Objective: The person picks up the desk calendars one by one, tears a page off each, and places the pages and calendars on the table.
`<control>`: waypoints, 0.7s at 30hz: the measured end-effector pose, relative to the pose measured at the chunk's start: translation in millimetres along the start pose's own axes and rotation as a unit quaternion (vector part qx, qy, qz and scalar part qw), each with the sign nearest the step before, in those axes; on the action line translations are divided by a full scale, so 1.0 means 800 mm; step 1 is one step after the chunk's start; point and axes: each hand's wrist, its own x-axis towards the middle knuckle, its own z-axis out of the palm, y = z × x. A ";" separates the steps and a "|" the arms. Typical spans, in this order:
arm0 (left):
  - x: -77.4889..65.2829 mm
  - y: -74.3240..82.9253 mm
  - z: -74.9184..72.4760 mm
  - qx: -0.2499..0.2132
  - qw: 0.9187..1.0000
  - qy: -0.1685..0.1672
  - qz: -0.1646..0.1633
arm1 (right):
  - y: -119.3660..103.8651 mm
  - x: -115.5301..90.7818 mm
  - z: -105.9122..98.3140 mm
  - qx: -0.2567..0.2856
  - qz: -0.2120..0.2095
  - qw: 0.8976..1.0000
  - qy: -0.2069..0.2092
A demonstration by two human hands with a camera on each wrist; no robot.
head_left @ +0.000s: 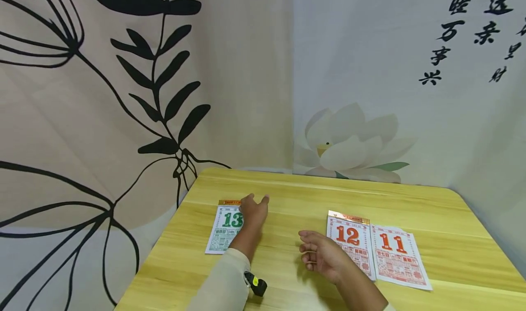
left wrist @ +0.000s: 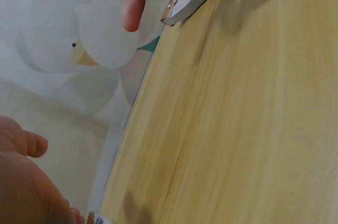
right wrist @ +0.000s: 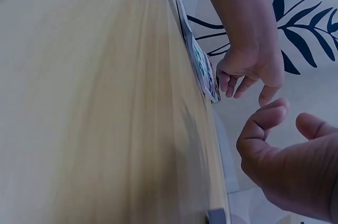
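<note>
A tear-off calendar pad (head_left: 222,233) with a green 13 lies at the left of the table. My left hand (head_left: 253,216) is over its upper right corner and covers part of the number. In the right wrist view the left hand's fingers (right wrist: 244,84) hang loosely bent by the pad's end; contact is unclear. My right hand (head_left: 323,258) is above the table with fingers loosely curled, holding nothing. Just right of it lies a second calendar pad (head_left: 349,234) with a red 12 and an orange-gold top strip. A sheet with a red 11 (head_left: 398,254) lies beside that pad.
The yellow wood-grain table (head_left: 283,201) has rounded far corners. Behind it hang a cloth with black plant drawings (head_left: 160,87) and a pale one with a lotus print (head_left: 353,142). A black device (head_left: 256,284) sits at the left wrist.
</note>
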 end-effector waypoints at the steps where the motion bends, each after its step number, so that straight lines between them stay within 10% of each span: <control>1: 0.001 0.000 -0.003 0.002 1.000 0.002 0.003 | 0.001 0.001 0.002 0.002 -0.001 1.000 -0.001; 21: 0.035 -0.029 -0.066 0.079 0.993 0.076 -0.034 | 0.014 0.015 0.032 -0.012 -0.005 0.999 -0.040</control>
